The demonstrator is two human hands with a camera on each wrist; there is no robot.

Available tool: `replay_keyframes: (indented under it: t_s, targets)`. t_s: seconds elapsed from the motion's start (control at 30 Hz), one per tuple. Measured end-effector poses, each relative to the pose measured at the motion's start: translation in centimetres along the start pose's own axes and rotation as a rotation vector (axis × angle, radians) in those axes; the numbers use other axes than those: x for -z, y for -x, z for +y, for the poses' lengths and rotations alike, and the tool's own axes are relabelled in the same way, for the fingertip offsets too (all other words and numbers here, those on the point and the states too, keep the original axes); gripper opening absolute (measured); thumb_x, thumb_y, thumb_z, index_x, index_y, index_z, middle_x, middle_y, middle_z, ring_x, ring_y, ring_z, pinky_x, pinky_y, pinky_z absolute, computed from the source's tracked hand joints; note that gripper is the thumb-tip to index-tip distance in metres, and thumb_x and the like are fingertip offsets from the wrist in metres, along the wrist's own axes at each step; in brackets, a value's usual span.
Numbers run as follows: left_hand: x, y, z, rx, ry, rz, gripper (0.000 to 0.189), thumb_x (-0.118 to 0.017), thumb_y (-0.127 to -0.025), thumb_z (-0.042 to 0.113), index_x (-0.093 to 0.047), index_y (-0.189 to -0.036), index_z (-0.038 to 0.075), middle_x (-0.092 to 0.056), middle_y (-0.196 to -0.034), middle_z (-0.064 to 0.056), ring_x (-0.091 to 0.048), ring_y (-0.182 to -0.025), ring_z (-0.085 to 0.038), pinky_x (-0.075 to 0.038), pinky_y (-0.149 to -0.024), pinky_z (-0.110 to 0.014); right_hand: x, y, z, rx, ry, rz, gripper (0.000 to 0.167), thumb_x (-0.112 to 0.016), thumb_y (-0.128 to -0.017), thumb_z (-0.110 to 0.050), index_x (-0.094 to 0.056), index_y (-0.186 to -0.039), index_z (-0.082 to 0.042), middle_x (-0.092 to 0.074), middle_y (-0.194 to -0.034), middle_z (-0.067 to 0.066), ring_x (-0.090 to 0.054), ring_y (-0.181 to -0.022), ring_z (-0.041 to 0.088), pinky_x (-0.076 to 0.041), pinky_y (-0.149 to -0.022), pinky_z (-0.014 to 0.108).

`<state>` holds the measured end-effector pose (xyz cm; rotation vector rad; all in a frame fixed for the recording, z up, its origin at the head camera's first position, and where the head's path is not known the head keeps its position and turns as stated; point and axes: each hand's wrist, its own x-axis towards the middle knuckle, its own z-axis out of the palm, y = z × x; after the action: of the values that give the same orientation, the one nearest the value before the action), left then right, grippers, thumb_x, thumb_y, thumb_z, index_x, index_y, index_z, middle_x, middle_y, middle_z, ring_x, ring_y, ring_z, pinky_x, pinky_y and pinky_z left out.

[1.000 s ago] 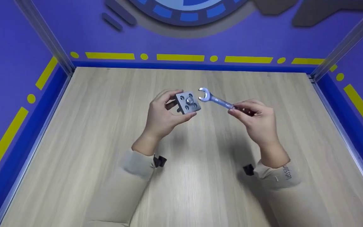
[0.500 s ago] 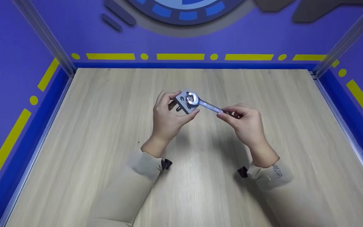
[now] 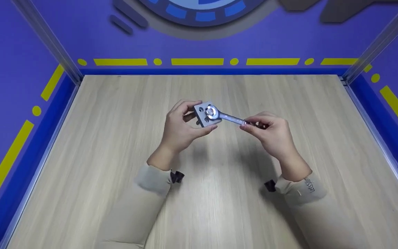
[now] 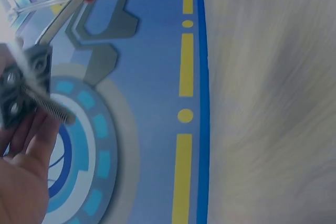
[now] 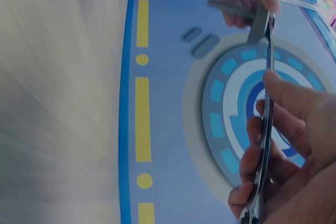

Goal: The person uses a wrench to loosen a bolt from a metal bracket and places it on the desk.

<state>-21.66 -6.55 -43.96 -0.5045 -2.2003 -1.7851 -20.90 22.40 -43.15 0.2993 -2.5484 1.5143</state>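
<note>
Above the table my left hand grips a square grey metal plate by its edges. The plate has several holes, and a bolt passes through its middle. My right hand holds a silver wrench by the far part of its handle, thumb and fingers around it. The wrench's open end lies at the bolt head, over the plate's face. In the left wrist view the threaded bolt shank sticks out of the plate's back. The right wrist view shows the wrench edge-on, reaching up to the plate.
A light wood-grain table lies under both hands. Blue panels with yellow dashes stand at the back and both sides, joined by metal corner posts. Small black devices sit at both cuffs.
The wrench has moved left from beside the plate, and its open end is now at the bolt head. The right hand moved left with it; the left hand shifted and tilted the plate slightly.
</note>
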Motion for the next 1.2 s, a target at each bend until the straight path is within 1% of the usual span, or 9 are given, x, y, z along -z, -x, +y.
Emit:
replay_keyframes:
  t_s: [0.2,0.33,0.53,0.67,0.77,0.9,0.97,1.1,1.2]
  targets:
    - [2.8,-0.2,0.7,0.163,0.063,-0.333,0.063,-0.105,-0.079,0.012,-0.076,-0.135,0.003,-0.074,-0.134,-0.011,-0.078,-0.120,-0.026,-0.070,-0.109,-0.033,1.5,-0.2,0.2,0.083,0.004,-0.138,0.010,-0.096,-0.092,-0.012,-0.091,-0.101,-0.013,-0.076,-0.094,-0.002,-0.060,-0.079,0.013,-0.049,-0.061,0.017]
    - [4.3,-0.4,1.0,0.175,0.056,-0.547,0.058,-0.105,-0.076,0.012,-0.081,-0.129,0.007,-0.080,-0.127,-0.009,-0.079,-0.112,-0.025,-0.071,-0.107,-0.037,1.8,0.1,-0.1,0.137,-0.010,-0.217,0.012,-0.097,-0.089,-0.007,-0.091,-0.099,-0.013,-0.077,-0.093,0.002,-0.063,-0.080,0.011,-0.053,-0.063,0.015]
    - [5.2,-0.5,1.2,0.178,0.079,-0.763,0.053,-0.104,-0.076,0.009,-0.084,-0.125,0.006,-0.082,-0.120,-0.011,-0.082,-0.106,-0.024,-0.072,-0.105,-0.037,1.8,0.4,-0.1,0.232,-0.013,-0.287,0.018,-0.099,-0.085,-0.004,-0.091,-0.099,-0.012,-0.079,-0.096,0.007,-0.068,-0.082,0.009,-0.057,-0.067,0.013]
    - [5.6,-0.5,1.3,0.221,0.043,-0.838,0.051,-0.104,-0.078,0.012,-0.084,-0.125,0.008,-0.083,-0.119,-0.009,-0.084,-0.105,-0.023,-0.073,-0.102,-0.035,2.3,0.6,-0.3,0.249,0.058,-0.289,0.019,-0.101,-0.084,-0.007,-0.091,-0.099,-0.015,-0.080,-0.097,0.001,-0.069,-0.085,0.010,-0.057,-0.068,0.014]
    - [6.1,-0.5,1.4,0.238,-0.004,-0.827,0.053,-0.105,-0.078,0.016,-0.084,-0.126,0.011,-0.083,-0.119,-0.007,-0.084,-0.106,-0.023,-0.073,-0.101,-0.034,2.9,0.6,-0.5,0.227,0.107,-0.251,0.019,-0.101,-0.085,-0.008,-0.091,-0.099,-0.016,-0.078,-0.097,-0.002,-0.068,-0.085,0.011,-0.057,-0.068,0.013]
    - [6.7,-0.6,1.5,0.224,-0.022,-0.730,0.058,-0.105,-0.078,0.016,-0.081,-0.130,0.008,-0.082,-0.126,-0.009,-0.083,-0.111,-0.027,-0.071,-0.107,-0.038,3.7,0.6,-0.8,0.198,0.093,-0.150,0.016,-0.098,-0.087,-0.004,-0.091,-0.100,-0.010,-0.078,-0.098,0.002,-0.069,-0.084,0.009,-0.060,-0.070,0.010]
    - [6.6,-0.6,1.5,0.224,-0.017,-0.641,0.062,-0.106,-0.078,0.015,-0.080,-0.133,0.006,-0.080,-0.131,-0.009,-0.082,-0.115,-0.028,-0.071,-0.108,-0.039,3.9,0.5,-0.9,0.190,0.061,-0.088,0.015,-0.096,-0.088,-0.002,-0.091,-0.101,-0.008,-0.078,-0.098,0.004,-0.071,-0.084,0.008,-0.063,-0.071,0.010]
    - [5.6,-0.5,1.4,0.204,-0.008,-0.410,0.068,-0.106,-0.077,0.015,-0.076,-0.137,0.005,-0.075,-0.137,-0.008,-0.078,-0.124,-0.028,-0.069,-0.111,-0.034,3.5,0.5,-1.1,0.167,-0.010,0.033,0.014,-0.095,-0.091,-0.002,-0.091,-0.102,-0.009,-0.078,-0.098,0.001,-0.065,-0.080,0.008,-0.056,-0.065,0.011]
    - [4.1,-0.4,1.1,0.137,-0.017,-0.244,0.069,-0.107,-0.078,0.014,-0.074,-0.138,0.003,-0.071,-0.137,-0.010,-0.074,-0.128,-0.026,-0.066,-0.115,-0.028,2.6,0.5,-1.3,0.137,-0.053,0.088,0.013,-0.092,-0.094,-0.004,-0.091,-0.105,-0.010,-0.077,-0.098,-0.003,-0.059,-0.078,0.010,-0.049,-0.061,0.015]
